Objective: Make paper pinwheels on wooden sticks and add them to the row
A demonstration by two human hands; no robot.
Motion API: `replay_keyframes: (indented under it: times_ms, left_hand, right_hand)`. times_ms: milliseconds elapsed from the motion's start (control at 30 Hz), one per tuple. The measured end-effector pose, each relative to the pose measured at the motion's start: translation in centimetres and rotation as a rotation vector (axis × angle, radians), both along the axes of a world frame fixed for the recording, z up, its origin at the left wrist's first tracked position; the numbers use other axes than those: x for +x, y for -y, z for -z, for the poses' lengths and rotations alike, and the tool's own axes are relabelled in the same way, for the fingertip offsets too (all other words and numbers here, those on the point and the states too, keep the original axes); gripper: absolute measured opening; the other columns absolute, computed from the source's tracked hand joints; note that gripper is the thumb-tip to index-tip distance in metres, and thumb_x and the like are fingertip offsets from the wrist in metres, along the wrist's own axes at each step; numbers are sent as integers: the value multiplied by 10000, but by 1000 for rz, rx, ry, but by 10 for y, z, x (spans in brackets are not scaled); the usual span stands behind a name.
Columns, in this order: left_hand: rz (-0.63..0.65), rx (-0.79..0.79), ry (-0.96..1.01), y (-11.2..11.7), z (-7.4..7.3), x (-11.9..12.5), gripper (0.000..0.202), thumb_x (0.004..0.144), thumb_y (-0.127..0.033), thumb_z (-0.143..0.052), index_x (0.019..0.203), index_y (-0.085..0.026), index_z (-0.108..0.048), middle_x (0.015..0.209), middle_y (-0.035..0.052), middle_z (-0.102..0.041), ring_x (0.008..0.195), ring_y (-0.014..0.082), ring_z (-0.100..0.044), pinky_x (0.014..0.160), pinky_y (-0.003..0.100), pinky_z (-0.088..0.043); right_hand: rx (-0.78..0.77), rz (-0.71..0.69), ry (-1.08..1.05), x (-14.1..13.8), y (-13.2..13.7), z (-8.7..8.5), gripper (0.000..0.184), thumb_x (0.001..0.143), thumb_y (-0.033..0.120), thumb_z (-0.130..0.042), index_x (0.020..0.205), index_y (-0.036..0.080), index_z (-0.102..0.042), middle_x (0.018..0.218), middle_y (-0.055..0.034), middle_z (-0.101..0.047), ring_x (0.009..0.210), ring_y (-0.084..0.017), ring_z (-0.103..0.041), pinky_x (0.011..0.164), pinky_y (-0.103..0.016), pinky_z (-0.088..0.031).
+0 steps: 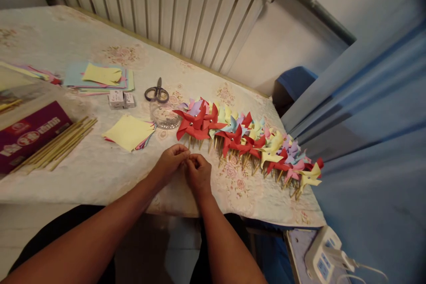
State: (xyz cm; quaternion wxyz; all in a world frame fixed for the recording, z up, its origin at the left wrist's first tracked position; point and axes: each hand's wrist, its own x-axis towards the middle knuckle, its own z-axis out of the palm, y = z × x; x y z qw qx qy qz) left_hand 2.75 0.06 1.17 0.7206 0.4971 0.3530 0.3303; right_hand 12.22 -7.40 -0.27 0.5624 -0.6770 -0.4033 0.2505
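My left hand (171, 159) and my right hand (199, 171) meet over the near part of the table, fingers pinched together around the lower end of a thin stick. That stick carries a red paper pinwheel (191, 125) lying at the left end of a long row of coloured pinwheels (266, 146). The row runs rightward toward the table's right corner. What exactly the fingertips pinch is too small to make out.
A flowered tablecloth (100, 173) covers the table. On it lie wooden sticks (56, 144), a purple box (26, 135), yellow paper squares (128, 132), stacked coloured sheets (100, 77), scissors (157, 93), a clear container (163, 117), small white boxes (120, 99). A power strip (324, 257) sits lower right.
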Motion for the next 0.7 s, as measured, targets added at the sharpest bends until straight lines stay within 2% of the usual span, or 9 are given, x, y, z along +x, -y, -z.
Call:
replay_keyframes:
  times_ms: [167,433,700]
  left_hand:
    - [21,21,-9,-2,2,-3,273,710,-381,-719,756,-159,-566,573,-66,-495,534,81,-407,529,233,-293]
    - [52,-18,44,-2,2,-4,292,705,-393,-734,733,-163,-556,562,-67,-480,525,77,-384,527,234,-276]
    - [112,16,48,-7,-3,-12,292,732,-411,-703,699,-176,-534,544,-65,-465,517,81,-373,533,240,-273]
  right_hand:
    - [-19,-43,-90,1,1,0,104,782,270,-599,719,207,-654,590,53,-560,520,-110,-434,497,-224,-343]
    - [-49,-105,-233,-1,2,-5,78,751,288,-607,737,212,-620,543,71,-515,468,-100,-402,457,-224,-304]
    - [-35,-136,-298,4,4,-10,105,734,305,-651,764,208,-627,588,64,-571,481,-94,-472,476,-215,-359]
